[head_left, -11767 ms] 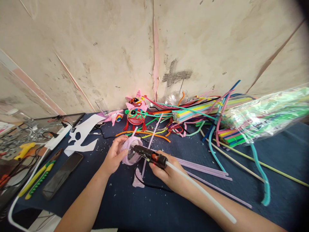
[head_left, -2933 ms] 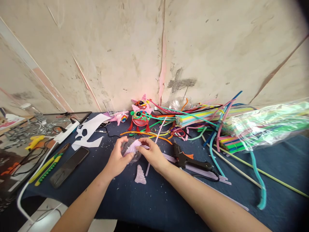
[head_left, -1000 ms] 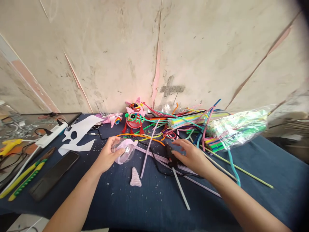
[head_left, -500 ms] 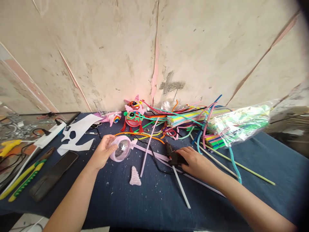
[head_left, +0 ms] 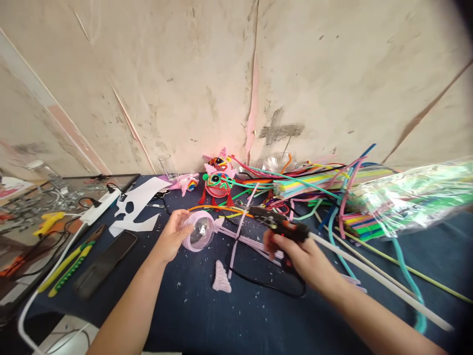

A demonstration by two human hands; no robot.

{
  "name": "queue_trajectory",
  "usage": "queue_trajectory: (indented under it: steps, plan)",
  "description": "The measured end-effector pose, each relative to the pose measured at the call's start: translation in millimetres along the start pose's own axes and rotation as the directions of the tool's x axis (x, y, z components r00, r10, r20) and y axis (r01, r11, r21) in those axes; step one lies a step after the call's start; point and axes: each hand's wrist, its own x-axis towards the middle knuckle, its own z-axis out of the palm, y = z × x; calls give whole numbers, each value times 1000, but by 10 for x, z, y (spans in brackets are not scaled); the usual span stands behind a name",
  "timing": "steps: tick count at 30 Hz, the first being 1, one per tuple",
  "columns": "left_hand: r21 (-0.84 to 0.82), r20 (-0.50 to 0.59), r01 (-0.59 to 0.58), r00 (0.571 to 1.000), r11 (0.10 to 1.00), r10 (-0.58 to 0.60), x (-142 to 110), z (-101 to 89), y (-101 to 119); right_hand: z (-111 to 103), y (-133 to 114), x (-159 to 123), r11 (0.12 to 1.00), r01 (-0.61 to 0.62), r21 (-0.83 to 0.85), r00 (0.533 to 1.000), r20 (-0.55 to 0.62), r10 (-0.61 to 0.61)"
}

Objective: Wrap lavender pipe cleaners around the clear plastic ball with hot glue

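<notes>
My left hand (head_left: 176, 235) grips the rim of a clear plastic ball (head_left: 201, 231) that has lilac pipe cleaner wound round its edge. Fingers of my right hand (head_left: 295, 254) wrap the handle of a black glue gun (head_left: 279, 226); a long white glue stick (head_left: 384, 281) juts from its back, and its nozzle points left toward the ball. A small pink fuzzy triangle (head_left: 221, 277) lies on the cloth below the ball. Lilac pipe cleaners (head_left: 254, 244) lie between my hands, with one crossing over the others.
Two colourful animal figures (head_left: 218, 183) stand by the wall. Bundled pipe cleaners (head_left: 369, 222), partly in clear plastic, fill the right. On the left are cut white paper (head_left: 142, 197), a phone (head_left: 107, 261), green-yellow pliers (head_left: 70, 266), a power strip (head_left: 101, 202) and a yellow glue gun (head_left: 48, 223).
My right hand has lifted the black glue gun off the table and turned it so the nozzle points left. My left hand still holds the ball. The view has shifted slightly left.
</notes>
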Motion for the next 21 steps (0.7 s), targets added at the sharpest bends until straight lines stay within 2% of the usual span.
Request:
queue_trajectory:
  steps: [2,4,8,21]
  plan:
    - [5,-14,10,1000,1000,-10,-6,-10,-14,241,-149,81,999,46,25,997,60,-48]
    - [6,-16,12,1000,1000,-12,-11,-20,-23,442,-241,144,988,140,-65,988,69,-136]
    - [4,14,-10,1000,1000,10,-15,-23,-24,671,-273,192,941,295,-163,955,58,-289]
    - [42,88,-70,994,997,66,-26,-29,-31,748,-221,161,946,294,-133,954,97,-283]
